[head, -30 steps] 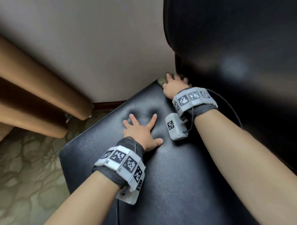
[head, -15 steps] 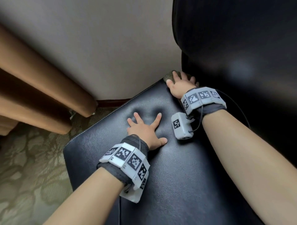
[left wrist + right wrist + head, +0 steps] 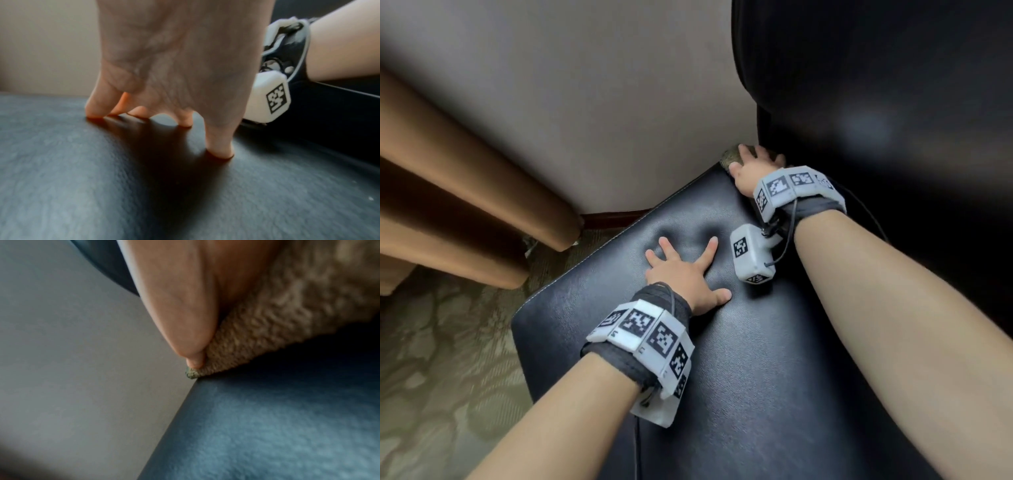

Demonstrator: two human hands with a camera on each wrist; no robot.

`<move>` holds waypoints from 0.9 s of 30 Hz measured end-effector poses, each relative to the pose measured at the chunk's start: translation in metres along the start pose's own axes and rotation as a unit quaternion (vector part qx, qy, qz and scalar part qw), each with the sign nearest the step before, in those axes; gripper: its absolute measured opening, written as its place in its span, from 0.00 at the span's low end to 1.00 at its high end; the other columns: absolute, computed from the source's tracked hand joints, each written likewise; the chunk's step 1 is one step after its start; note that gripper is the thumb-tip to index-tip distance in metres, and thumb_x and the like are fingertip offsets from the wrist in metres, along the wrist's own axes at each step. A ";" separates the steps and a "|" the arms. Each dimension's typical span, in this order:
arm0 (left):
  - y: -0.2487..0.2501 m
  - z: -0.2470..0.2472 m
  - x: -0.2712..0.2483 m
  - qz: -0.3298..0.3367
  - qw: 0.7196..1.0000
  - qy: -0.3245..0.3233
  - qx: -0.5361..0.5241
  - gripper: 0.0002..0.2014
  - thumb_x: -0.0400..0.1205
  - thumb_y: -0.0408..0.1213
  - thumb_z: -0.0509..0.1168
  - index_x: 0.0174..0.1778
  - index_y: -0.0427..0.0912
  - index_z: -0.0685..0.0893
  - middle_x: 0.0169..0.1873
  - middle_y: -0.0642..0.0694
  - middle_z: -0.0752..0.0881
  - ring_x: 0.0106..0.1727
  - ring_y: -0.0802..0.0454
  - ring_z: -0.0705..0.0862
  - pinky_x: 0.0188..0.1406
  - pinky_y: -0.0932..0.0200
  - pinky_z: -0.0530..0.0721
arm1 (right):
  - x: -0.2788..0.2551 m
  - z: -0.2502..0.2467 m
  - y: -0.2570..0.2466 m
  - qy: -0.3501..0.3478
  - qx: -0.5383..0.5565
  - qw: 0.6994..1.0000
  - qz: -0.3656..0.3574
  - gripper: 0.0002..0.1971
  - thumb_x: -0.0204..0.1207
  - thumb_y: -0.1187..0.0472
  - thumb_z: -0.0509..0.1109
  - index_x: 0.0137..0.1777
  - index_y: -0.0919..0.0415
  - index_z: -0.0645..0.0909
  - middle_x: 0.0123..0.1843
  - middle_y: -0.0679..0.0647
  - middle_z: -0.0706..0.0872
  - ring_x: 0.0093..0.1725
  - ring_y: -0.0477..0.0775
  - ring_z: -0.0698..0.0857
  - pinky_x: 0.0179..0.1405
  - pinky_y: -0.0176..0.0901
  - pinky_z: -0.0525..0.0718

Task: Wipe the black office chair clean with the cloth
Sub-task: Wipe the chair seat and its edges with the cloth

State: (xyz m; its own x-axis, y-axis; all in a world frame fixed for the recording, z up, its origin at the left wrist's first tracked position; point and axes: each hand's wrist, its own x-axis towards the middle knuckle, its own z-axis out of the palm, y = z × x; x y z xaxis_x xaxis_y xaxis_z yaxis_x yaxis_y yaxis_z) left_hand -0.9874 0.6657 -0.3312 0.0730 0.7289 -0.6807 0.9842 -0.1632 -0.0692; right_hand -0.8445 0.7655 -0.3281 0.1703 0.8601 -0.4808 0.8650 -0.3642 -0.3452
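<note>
The black office chair's seat (image 3: 756, 359) fills the lower middle, and its backrest (image 3: 876, 85) rises at the upper right. My left hand (image 3: 681, 270) lies spread on the seat, its fingertips (image 3: 220, 151) denting the leather (image 3: 102, 178). My right hand (image 3: 753, 164) presses a tan-green cloth (image 3: 729, 158) onto the seat's far corner, right where the seat meets the backrest. In the right wrist view the thumb (image 3: 180, 305) lies along the cloth (image 3: 277, 321), whose corner pokes just past the seat edge (image 3: 267, 426). Most of the cloth is hidden under the hand.
A beige wall (image 3: 602, 102) stands close behind the seat's far edge, with a dark baseboard (image 3: 613, 217) at its foot. Brown curtain folds (image 3: 465, 188) hang at the left. Patterned carpet (image 3: 448, 359) lies left of the chair.
The head view has shifted a little. My right hand stays with the cloth at the seat's back corner, nudged slightly toward the backrest. The left hand has not moved on the seat.
</note>
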 end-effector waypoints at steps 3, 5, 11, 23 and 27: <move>0.000 0.001 -0.001 0.001 1.000 -0.001 -0.005 0.43 0.77 0.67 0.58 0.77 0.70 0.34 0.79 0.31 0.34 0.79 0.25 0.42 0.75 0.40 0.60 | -0.009 0.001 0.013 -0.007 0.009 1.000 0.011 0.27 0.86 0.52 0.47 0.83 0.49 0.45 0.84 0.52 0.45 0.80 0.66 0.48 0.77 0.62 0.50; -0.001 0.002 -0.001 0.001 1.000 0.001 -0.003 0.43 0.76 0.68 0.57 0.77 0.70 0.33 0.79 0.31 0.34 0.79 0.25 0.42 0.75 0.40 0.61 | -0.019 0.012 0.021 0.020 0.009 1.000 0.016 0.27 0.86 0.51 0.47 0.83 0.50 0.46 0.84 0.52 0.47 0.80 0.65 0.51 0.77 0.60 0.51; -0.001 0.003 -0.001 0.001 1.000 0.005 0.004 0.43 0.77 0.68 0.57 0.76 0.70 0.33 0.79 0.30 0.35 0.79 0.25 0.42 0.74 0.40 0.61 | -0.010 0.003 0.003 0.036 -0.024 0.999 0.020 0.26 0.85 0.57 0.50 0.82 0.56 0.52 0.83 0.57 0.51 0.78 0.68 0.54 0.76 0.60 0.54; -0.001 -0.001 -0.001 -0.004 0.999 -0.025 -0.031 0.43 0.77 0.66 0.59 0.76 0.71 0.34 0.79 0.31 0.32 0.79 0.25 0.38 0.76 0.38 0.57 | -0.030 0.006 0.026 0.104 -0.003 0.993 -0.053 0.24 0.83 0.64 0.55 0.78 0.64 0.59 0.73 0.66 0.69 0.71 0.66 0.70 0.68 0.51 0.66; -0.002 -0.004 -0.011 -0.002 0.998 -0.013 -0.066 0.42 0.77 0.63 0.61 0.78 0.70 0.39 0.80 0.33 0.33 0.79 0.27 0.37 0.76 0.37 0.56 | -0.073 0.012 0.044 0.190 0.044 0.973 -0.128 0.26 0.84 0.63 0.53 0.81 0.64 0.53 0.78 0.62 0.63 0.73 0.65 0.67 0.72 0.51 0.60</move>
State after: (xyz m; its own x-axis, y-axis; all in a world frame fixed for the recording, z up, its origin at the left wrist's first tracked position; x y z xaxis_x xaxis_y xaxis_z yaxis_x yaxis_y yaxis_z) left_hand -0.9892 0.6607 -0.3201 0.0669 0.7114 -0.6996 0.9972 -0.0704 0.0237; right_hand -0.8244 0.6824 -0.3182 0.1319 0.9903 -0.0445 0.8606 -0.1367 -0.4906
